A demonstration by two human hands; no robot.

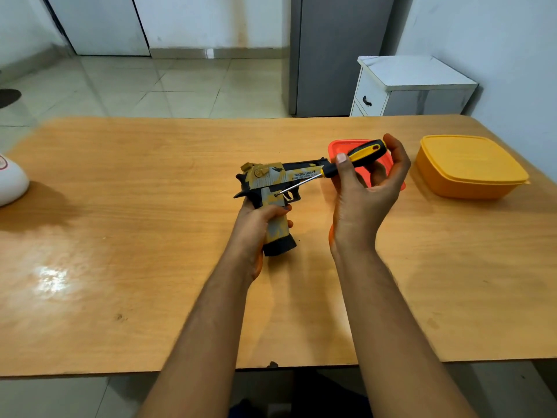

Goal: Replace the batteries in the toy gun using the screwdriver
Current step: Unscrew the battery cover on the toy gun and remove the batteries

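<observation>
Over the wooden surface [150, 267], our left hand [256, 224] gripped the toy gun [271, 188] by its grip, steadying it, while our right hand [367, 188] held the screwdriver [346, 162], tip at a frame screw. At two o'clock sat a yellow lidded box [470, 167].

Two bare hands, the left [256, 224] and the right [366, 188], work over one wooden worktop [150, 236]. They hold one yellow, grey and black plastic toy gun [271, 188] and one screwdriver with a yellow-and-black handle [346, 162]. Two plastic containers sit toward two o'clock: one red-orange [340, 146] and one lidded yellow [470, 167]. One white rounded object [10, 181] lies at nine o'clock.
</observation>
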